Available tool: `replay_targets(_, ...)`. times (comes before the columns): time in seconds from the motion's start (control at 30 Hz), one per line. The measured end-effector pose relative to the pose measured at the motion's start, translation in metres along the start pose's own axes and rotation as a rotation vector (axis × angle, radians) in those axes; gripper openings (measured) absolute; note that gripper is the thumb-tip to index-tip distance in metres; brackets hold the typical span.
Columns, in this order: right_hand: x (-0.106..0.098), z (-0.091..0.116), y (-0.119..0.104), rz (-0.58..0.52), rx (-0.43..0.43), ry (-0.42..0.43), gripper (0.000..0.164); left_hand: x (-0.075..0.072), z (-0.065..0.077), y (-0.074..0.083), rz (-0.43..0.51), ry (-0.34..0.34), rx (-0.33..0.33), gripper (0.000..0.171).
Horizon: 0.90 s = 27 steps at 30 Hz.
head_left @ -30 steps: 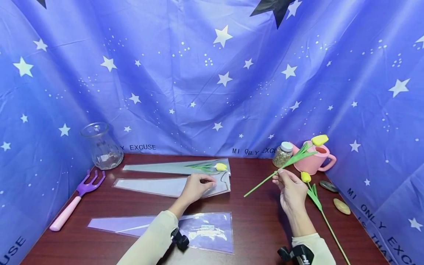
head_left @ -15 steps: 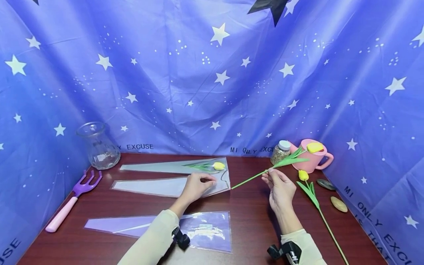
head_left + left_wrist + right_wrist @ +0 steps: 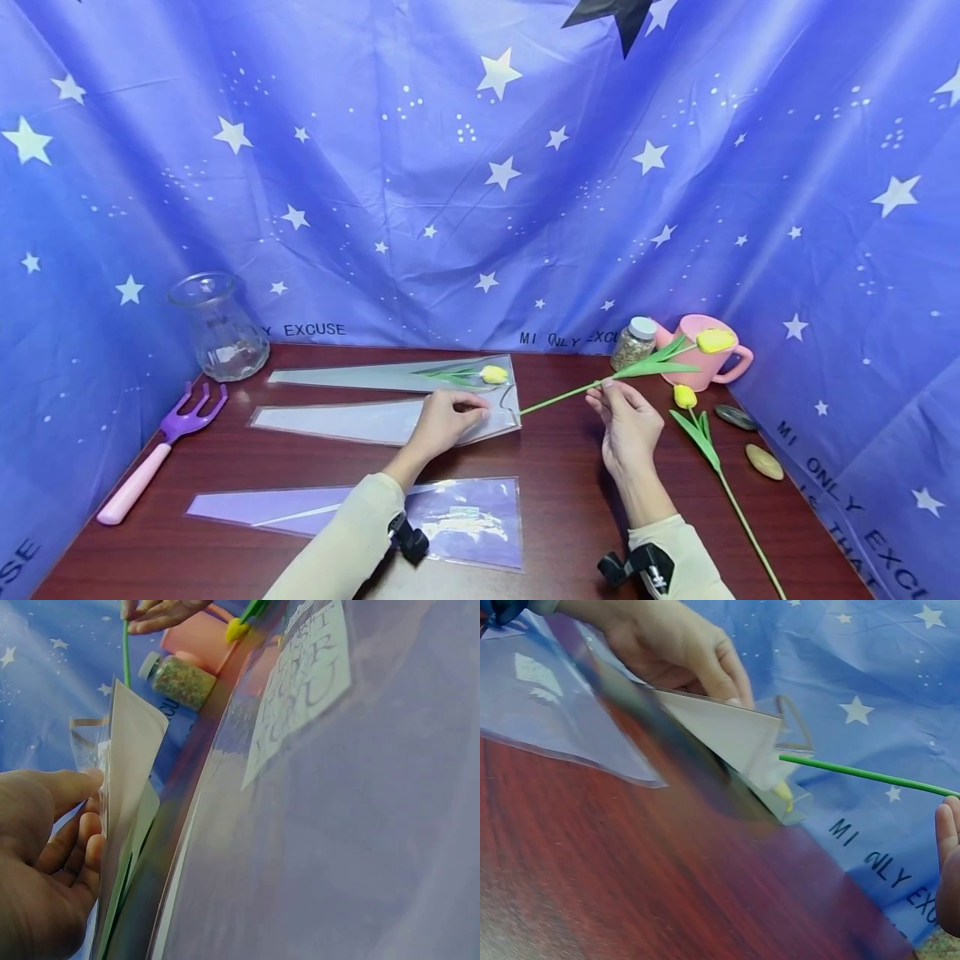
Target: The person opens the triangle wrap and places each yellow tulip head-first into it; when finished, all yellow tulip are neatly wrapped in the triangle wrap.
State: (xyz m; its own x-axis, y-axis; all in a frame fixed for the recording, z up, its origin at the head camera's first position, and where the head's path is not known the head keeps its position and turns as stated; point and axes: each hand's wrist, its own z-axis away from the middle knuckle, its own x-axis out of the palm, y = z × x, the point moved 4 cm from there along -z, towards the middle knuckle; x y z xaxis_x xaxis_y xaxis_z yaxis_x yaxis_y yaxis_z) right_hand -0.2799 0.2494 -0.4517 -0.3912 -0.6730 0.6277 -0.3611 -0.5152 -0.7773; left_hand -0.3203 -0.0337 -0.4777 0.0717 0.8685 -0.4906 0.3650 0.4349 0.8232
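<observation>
My left hand pinches the upper film of a white flower sleeve close to its wide right end. In the left wrist view, thumb and fingertips meet at the edge of that sleeve, whose mouth gapes. My right hand pinches a yellow artificial tulip by its green stem, bloom to the right. The lower stem end is right at the sleeve's mouth. Behind, a grey sleeve holds another yellow tulip. A third tulip lies right of my right hand.
A purple sleeve lies in front, partly under my left forearm. At left are a glass vase and a purple hand rake. Back right stand a lidded jar and pink watering can, with two stones nearby.
My right hand has carried the tulip leftward, bringing its stem end from beyond the white sleeve to the sleeve's mouth. The left hand keeps its pinch; the view has shifted slightly.
</observation>
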Motion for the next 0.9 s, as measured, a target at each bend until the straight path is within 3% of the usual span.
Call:
replay_targets(0.27, 0.007, 0.009, 0.026, 0.069, 0.019, -0.021, 0.018, 0.004, -0.002, 0.003, -0.027, -0.014, 0.003, 0.005)
replay_targets(0.47, 0.011, 0.022, 0.046, 0.139, 0.031, -0.023, 0.005, 0.004, -0.003, 0.006, -0.04, -0.012, 0.017, 0.005)
replay_targets(0.6, 0.015, 0.03, 0.057, 0.205, 0.056, -0.025, 0.007, 0.003, -0.002, 0.008, -0.047, 0.0, 0.029, 0.006)
replay_targets(0.9, 0.023, 0.043, 0.071, 0.308, 0.105, -0.013, 0.013, 0.006, -0.001, 0.006, -0.034, -0.005, -0.004, 0.006)
